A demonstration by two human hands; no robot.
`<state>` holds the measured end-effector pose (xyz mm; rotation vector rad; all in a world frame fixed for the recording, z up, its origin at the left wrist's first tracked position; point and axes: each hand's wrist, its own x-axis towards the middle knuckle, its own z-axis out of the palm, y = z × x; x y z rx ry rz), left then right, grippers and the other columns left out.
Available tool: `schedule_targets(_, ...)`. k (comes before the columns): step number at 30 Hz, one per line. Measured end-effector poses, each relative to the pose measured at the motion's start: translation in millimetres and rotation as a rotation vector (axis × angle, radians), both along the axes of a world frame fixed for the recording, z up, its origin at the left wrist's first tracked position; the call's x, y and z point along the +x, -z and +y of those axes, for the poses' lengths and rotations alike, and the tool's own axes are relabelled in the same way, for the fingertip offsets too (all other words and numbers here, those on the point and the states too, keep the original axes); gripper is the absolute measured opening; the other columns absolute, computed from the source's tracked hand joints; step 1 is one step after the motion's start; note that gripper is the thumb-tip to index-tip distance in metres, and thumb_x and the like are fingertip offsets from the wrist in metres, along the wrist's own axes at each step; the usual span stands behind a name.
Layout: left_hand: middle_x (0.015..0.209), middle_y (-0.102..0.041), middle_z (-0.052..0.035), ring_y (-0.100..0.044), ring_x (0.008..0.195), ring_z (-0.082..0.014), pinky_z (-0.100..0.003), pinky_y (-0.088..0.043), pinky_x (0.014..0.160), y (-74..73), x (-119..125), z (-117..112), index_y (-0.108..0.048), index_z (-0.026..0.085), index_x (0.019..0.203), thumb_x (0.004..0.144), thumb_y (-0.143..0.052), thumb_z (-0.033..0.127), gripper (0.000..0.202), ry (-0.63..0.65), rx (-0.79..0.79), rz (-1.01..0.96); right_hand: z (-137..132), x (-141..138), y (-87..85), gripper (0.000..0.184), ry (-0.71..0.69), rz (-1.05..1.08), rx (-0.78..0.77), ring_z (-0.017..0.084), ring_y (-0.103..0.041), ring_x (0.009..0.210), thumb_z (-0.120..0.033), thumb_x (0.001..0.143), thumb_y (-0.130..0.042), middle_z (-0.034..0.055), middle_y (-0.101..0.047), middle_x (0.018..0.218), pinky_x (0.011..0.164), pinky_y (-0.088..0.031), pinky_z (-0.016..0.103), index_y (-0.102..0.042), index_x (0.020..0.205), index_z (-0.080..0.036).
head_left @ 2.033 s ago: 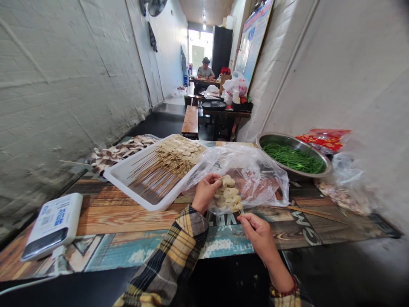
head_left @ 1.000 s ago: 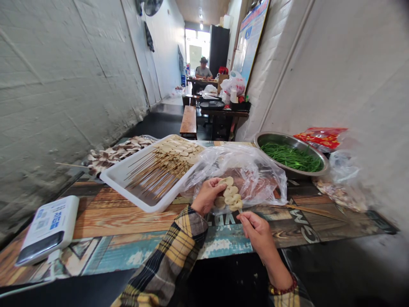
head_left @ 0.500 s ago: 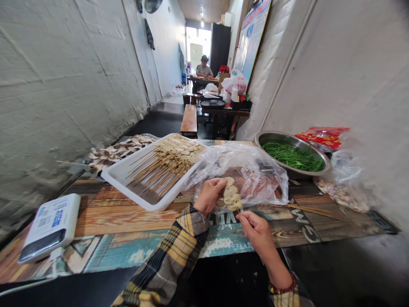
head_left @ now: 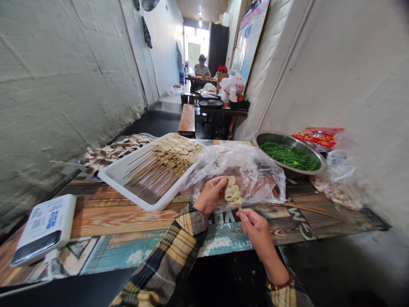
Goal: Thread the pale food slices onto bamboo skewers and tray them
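The left hand (head_left: 209,196) is pinching the top of the slices (head_left: 233,192), thumb and fingertips closed on them. The right hand (head_left: 255,226) is gripping the stick (head_left: 240,208) just below the lowest slice, thumb pressing against curled fingers. The slices are sitting between the two hands, over the near side of the bag (head_left: 258,164). Left of the bag, the tray (head_left: 151,208) is holding skewers (head_left: 153,172); to the right, the bowl (head_left: 305,172) is holding greens (head_left: 289,155).

Skewer (head_left: 234,195) partly hidden by right hand (head_left: 256,228), fan (head_left: 150,4) cut off; poster lettering (head_left: 254,13) blurred
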<state>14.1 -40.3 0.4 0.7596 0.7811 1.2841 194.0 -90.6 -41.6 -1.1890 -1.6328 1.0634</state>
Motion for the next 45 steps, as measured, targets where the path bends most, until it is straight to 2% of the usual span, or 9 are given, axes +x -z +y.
schedule_targets(3,0.089,-0.069,-0.0093,-0.064,0.07,-0.0164,-0.028,-0.051,0.062,-1.5,1.6,-1.6,-0.067,0.015,0.1,0.07,-0.074,0.049,0.045,0.077,-0.027,-0.06,0.3,-1.8,-0.2,0.035,0.031,0.06,-0.028,0.01,-0.041,0.043,-0.045,0.089,-0.052,-0.0061,-0.044,0.046,0.045,-0.033,0.021,-0.067,0.086,-0.014)
schedule_targets(9,0.082,-0.068,-0.008,-0.065,0.07,-0.0148,-0.026,-0.052,0.068,1.3,10.4,-4.1,-0.068,0.011,0.087,0.06,-0.084,0.036,0.04,0.198,-0.083,-0.032,0.7,-5.4,-2.5,0.031,0.072,0.078,0.002,0.01,-0.041,0.044,-0.042,0.09,-0.052,-0.0068,-0.044,0.046,0.047,-0.033,0.021,-0.067,0.086,-0.014)
schedule_targets(16,0.075,-0.067,-0.0078,-0.062,0.066,-0.0154,-0.028,-0.052,0.065,0.4,16.4,-5.4,-0.067,0.012,0.079,0.063,-0.081,0.041,0.036,0.092,-0.093,-0.045,0.8,-5.5,-2.2,0.033,0.044,0.029,0.024,0.01,-0.043,0.044,-0.043,0.09,-0.052,-0.0063,-0.046,0.046,0.048,-0.035,0.021,-0.068,0.087,-0.014)
schedule_targets(25,0.072,-0.066,-0.0067,-0.062,0.065,-0.0158,-0.028,-0.051,0.064,-1.8,19.6,-8.3,-0.067,0.013,0.074,0.06,-0.082,0.045,0.038,0.086,-0.071,-0.013,1.2,-5.5,-1.2,0.033,0.081,-0.017,0.046,0.011,-0.045,0.043,-0.043,0.09,-0.051,-0.0054,-0.047,0.045,0.047,-0.035,0.021,-0.068,0.083,-0.015)
schedule_targets(32,0.069,-0.062,-0.0036,-0.059,0.062,-0.0112,-0.024,-0.049,0.064,2.0,22.9,-8.7,-0.065,0.012,0.072,0.062,-0.081,0.044,0.037,0.094,-0.055,-0.011,0.3,-5.4,-2.9,0.033,0.087,-0.007,0.045,0.011,-0.045,0.043,-0.042,0.09,-0.051,-0.0062,-0.046,0.045,0.047,-0.035,0.021,-0.067,0.082,-0.014)
schedule_targets(37,0.082,-0.064,-0.004,-0.061,0.068,-0.0115,-0.024,-0.051,0.064,-1.8,22.5,-11.2,-0.064,0.014,0.086,0.067,-0.078,0.042,0.037,0.144,-0.044,-0.019,0.3,-5.9,-2.2,0.035,0.111,0.05,0.038,0.01,-0.041,0.044,-0.044,0.092,-0.049,-0.0071,-0.043,0.047,0.048,-0.034,0.022,-0.067,0.088,-0.014)
schedule_targets(40,0.086,-0.065,-0.0044,-0.063,0.069,-0.0131,-0.026,-0.053,0.064,-4.2,22.7,-13.0,-0.062,0.015,0.094,0.064,-0.082,0.038,0.043,0.199,-0.064,-0.019,0.0,-5.9,-2.0,0.036,0.127,0.08,0.035,0.01,-0.039,0.045,-0.045,0.093,-0.048,-0.0072,-0.041,0.049,0.048,-0.032,0.022,-0.067,0.092,-0.014)
schedule_targets(45,0.077,-0.062,-0.0004,-0.06,0.06,-0.0098,-0.023,-0.05,0.06,-4.2,26.8,-14.1,-0.058,0.014,0.089,0.059,-0.085,0.032,0.044,0.122,-0.096,-0.029,0.2,-5.9,-1.7,0.035,0.135,0.053,0.052,0.01,-0.04,0.046,-0.044,0.093,-0.048,-0.0069,-0.042,0.049,0.048,-0.032,0.022,-0.067,0.092,-0.015)
